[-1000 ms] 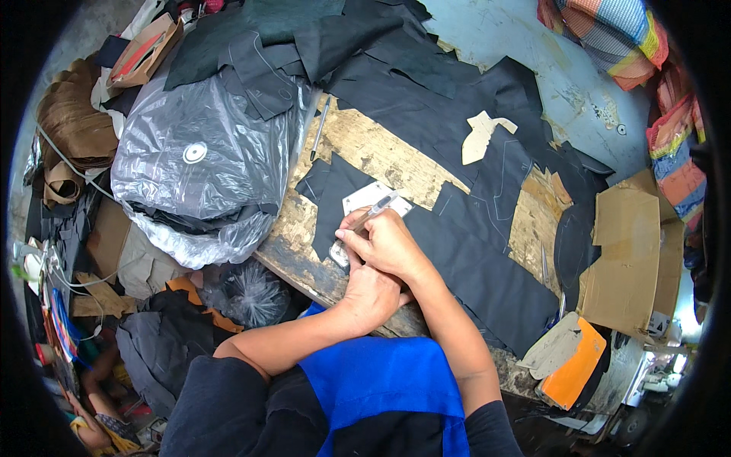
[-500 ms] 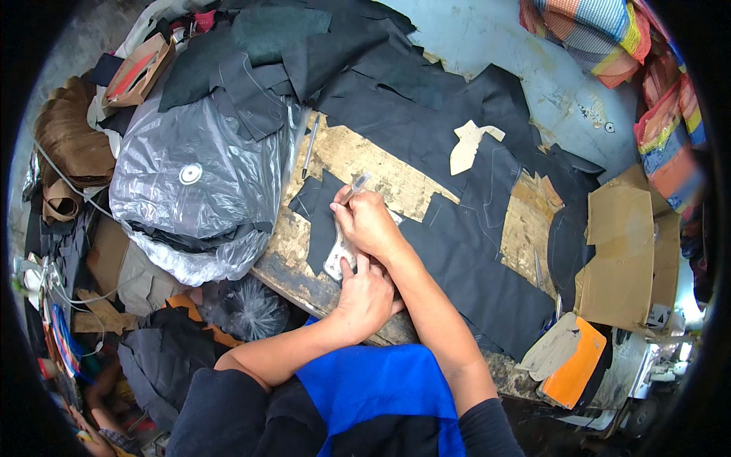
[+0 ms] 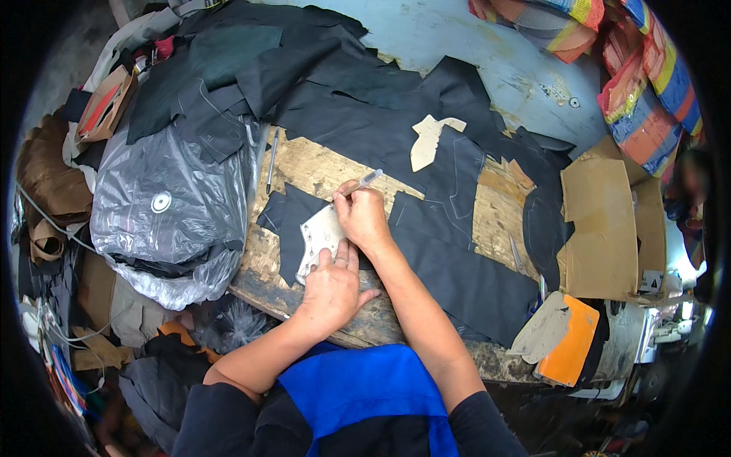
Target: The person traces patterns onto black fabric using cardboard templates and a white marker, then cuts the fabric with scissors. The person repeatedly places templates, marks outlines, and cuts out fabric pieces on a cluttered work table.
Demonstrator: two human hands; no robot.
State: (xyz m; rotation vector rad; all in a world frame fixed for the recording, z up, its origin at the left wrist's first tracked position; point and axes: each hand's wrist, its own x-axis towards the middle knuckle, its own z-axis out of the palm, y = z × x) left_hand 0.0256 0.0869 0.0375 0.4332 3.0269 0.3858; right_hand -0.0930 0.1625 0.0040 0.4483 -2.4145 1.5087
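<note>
A white pattern template with small holes and marks lies on a small black sheet piece, which looks like leather. My left hand rests flat on the template's near part, fingers stretched and thumb out to the right. Pinched in my right hand is a clear-barrelled pen, its back end pointing up and right. That hand is at the template's far right edge, and its fingers hide the pen tip.
Another pen lies on the worn wooden board. Black sheets with drawn outlines spread rightward, a second pale template on them. A plastic-wrapped black bundle sits left, a cardboard box right, near an orange piece.
My left hand has flattened out on the template, its thumb now stretched to the right. My right hand has shifted to the template's right edge, so more of the template shows. The whole view has shifted.
</note>
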